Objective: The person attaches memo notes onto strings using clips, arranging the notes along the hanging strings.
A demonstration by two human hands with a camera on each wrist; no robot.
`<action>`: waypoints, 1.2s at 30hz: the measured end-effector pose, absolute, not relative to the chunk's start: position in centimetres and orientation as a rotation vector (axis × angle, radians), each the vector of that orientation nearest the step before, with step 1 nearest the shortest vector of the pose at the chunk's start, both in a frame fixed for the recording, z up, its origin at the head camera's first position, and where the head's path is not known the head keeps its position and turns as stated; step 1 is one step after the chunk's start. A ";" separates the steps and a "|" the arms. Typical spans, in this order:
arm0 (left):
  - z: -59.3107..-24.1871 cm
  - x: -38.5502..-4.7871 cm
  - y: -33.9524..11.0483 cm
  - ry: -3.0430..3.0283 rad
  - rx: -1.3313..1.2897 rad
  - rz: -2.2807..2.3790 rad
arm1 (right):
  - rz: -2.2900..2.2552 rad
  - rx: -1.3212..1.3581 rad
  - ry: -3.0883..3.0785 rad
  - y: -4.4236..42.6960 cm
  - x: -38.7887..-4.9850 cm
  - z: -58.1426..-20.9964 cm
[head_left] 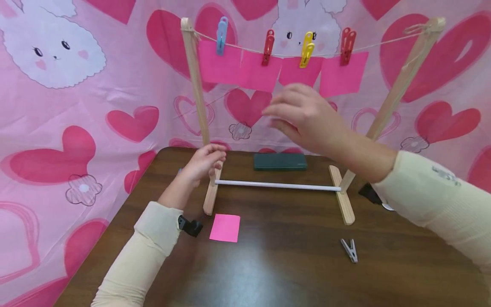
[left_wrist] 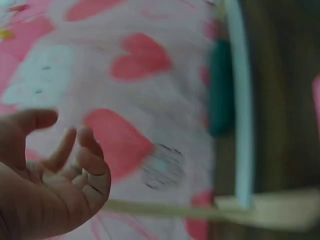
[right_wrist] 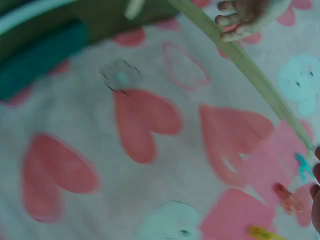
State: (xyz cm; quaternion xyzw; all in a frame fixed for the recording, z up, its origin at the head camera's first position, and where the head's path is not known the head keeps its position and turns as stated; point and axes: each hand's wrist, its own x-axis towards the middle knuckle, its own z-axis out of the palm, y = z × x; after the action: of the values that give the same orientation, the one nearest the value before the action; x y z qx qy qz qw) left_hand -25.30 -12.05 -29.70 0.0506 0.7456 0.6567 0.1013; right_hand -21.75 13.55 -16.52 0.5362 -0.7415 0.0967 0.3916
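Note:
Several pink paper squares hang in a row from a string tied across a wooden frame. Clothespins hold them: a blue one, a yellow one, a red one and another red one. My right hand is in the air below the row, fingers relaxed and holding nothing. By the frame's left post is my left hand, its fingers loosely bent around nothing. One pink square lies flat on the table. A grey clothespin rests at the right.
Behind the frame's white crossbar lies a dark green case. Both wooden feet, left and right, stand on the brown table. A pink heart-patterned cloth hangs behind.

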 end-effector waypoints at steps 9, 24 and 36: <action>-37.7 -22.1 -13.2 2.679 0.580 0.796 | 0.258 1.295 -2.237 21.2 -18.3 -26.6; -42.4 -21.1 -13.5 2.820 0.630 0.311 | 0.321 0.434 -3.111 29.0 -13.9 -39.5; -42.3 -20.8 -12.9 2.867 0.601 0.383 | 0.418 0.070 -3.268 29.5 -13.1 -41.9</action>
State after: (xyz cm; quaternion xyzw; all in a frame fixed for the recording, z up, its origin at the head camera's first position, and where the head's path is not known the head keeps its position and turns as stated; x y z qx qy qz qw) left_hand -20.78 -12.85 -42.31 0.2024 0.9663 0.1292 0.0934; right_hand -13.15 29.50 -41.93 0.0211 -0.9887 0.1265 -0.0770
